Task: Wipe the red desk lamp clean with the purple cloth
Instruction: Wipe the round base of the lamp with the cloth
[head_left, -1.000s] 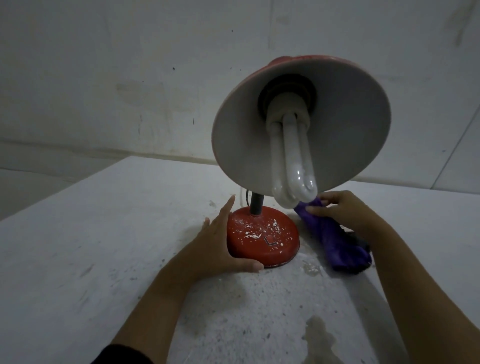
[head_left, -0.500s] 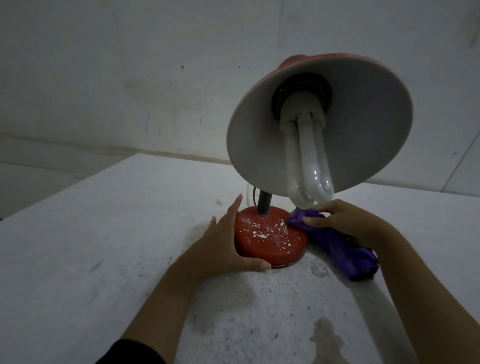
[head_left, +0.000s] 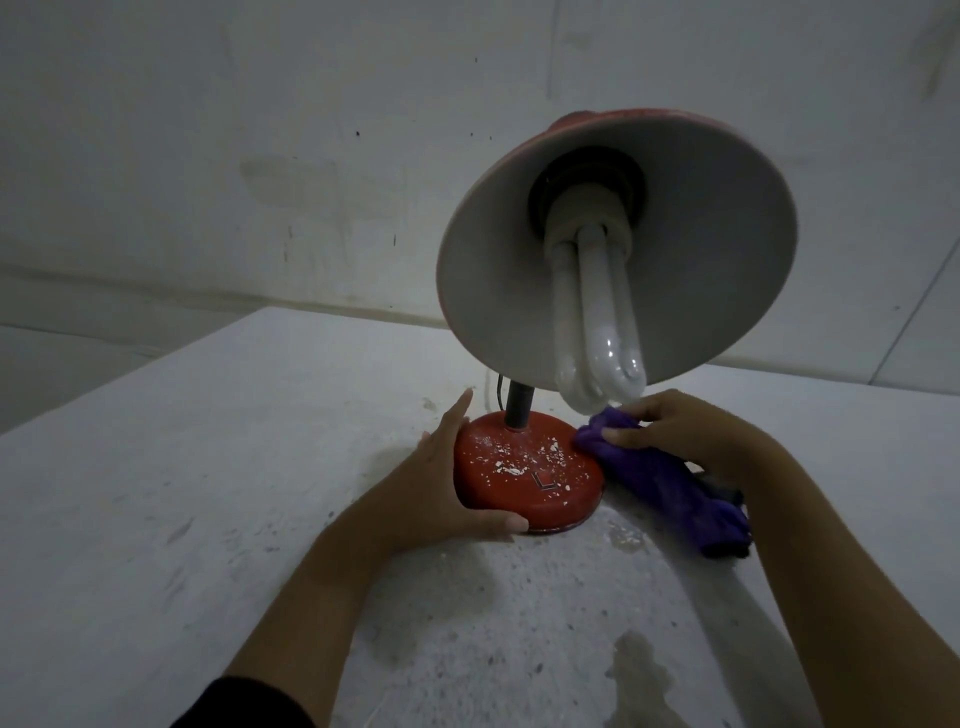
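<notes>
Two hands: right hand (head_left: 691, 436) pinches the purple cloth (head_left: 660, 478) touching the speckled lamp base's (head_left: 524, 473) right rim; left hand (head_left: 441, 488), fingers spread, braces its left.

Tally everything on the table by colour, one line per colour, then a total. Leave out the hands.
Red: 1, the desk lamp
Purple: 1, the cloth gripped by the right hand
Total: 2
</notes>
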